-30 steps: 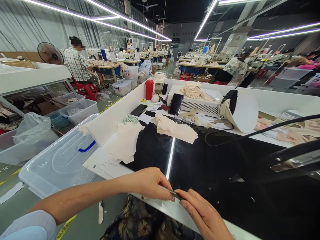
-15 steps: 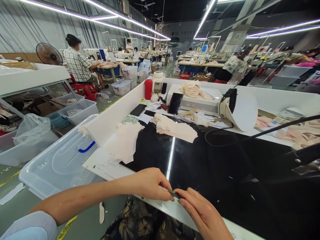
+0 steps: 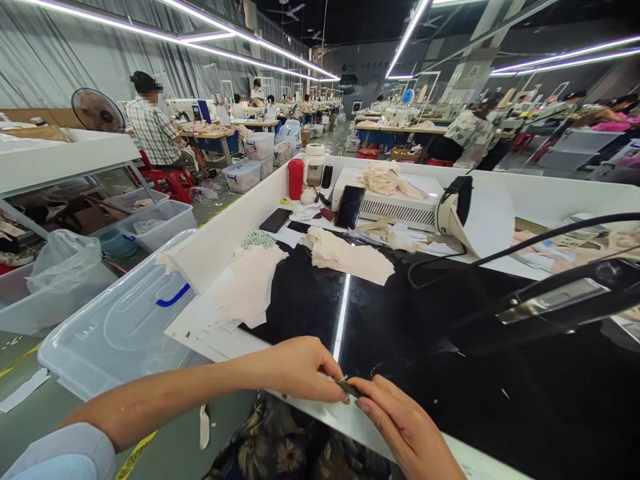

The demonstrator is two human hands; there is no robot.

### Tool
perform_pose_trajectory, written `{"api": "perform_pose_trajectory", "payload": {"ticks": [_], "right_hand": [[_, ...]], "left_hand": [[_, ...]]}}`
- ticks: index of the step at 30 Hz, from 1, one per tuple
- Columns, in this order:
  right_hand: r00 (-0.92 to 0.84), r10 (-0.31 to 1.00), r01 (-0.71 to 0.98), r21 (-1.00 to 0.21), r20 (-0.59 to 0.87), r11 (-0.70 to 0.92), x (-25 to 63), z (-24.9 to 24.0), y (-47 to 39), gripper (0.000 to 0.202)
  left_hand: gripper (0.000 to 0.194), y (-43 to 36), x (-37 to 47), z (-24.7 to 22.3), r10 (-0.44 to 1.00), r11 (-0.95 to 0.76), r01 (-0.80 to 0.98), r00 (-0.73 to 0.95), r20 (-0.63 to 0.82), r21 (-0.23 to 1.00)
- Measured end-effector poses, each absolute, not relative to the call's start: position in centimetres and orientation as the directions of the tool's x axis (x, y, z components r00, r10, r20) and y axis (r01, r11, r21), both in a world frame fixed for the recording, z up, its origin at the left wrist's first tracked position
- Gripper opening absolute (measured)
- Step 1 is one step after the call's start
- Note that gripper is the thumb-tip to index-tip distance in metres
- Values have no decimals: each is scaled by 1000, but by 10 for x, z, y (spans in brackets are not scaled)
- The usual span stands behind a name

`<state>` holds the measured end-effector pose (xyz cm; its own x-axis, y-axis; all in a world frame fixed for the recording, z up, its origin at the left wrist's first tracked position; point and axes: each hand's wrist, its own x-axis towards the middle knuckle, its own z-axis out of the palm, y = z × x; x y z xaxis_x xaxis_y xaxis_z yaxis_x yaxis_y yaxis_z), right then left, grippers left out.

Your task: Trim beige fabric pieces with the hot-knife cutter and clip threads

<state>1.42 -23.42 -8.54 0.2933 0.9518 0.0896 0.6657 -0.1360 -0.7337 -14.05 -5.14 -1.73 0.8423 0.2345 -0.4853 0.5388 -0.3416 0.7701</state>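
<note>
Over the near edge of the table, my left hand (image 3: 300,370) and my right hand (image 3: 400,417) meet, both closed. Between them they pinch a small dark, narrow tool (image 3: 349,388); its kind is mostly hidden by my fingers. Beyond my hands, a stack of pale pink fabric pieces (image 3: 347,257) lies on the black glossy table surface (image 3: 400,327). More pale fabric pieces (image 3: 253,283) rest at the left edge of the surface, touching a tangle of light green string (image 3: 265,237).
A black arm with a silver plate (image 3: 555,300) and a cable reaches over the right side. At the back stand a white box (image 3: 395,212), a white visor (image 3: 483,220), phones (image 3: 350,207) and a red bottle (image 3: 296,179). A lidded plastic bin (image 3: 120,320) sits left; people work behind.
The black arm with the silver plate has come further into view at the right, over the table. My hands and the small tool have hardly moved.
</note>
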Motion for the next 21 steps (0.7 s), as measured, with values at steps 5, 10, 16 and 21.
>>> {"api": "perform_pose_trajectory", "payload": {"ticks": [5, 10, 16, 21], "right_hand": [[278, 955, 663, -740, 102, -114, 16, -93, -235, 42], [314, 942, 625, -773, 117, -112, 13, -98, -235, 46], [389, 916, 570, -807, 100, -154, 10, -107, -241, 50], [517, 838, 652, -714, 174, -254, 35, -121, -264, 50]], "left_hand": [[29, -52, -140, -19, 236, -330, 545, 838, -491, 771], [31, -52, -140, -19, 227, -314, 558, 830, -510, 768], [34, -52, -137, -26, 192, -298, 531, 847, -495, 793], [39, -48, -138, -33, 192, -248, 505, 862, -469, 827]]}}
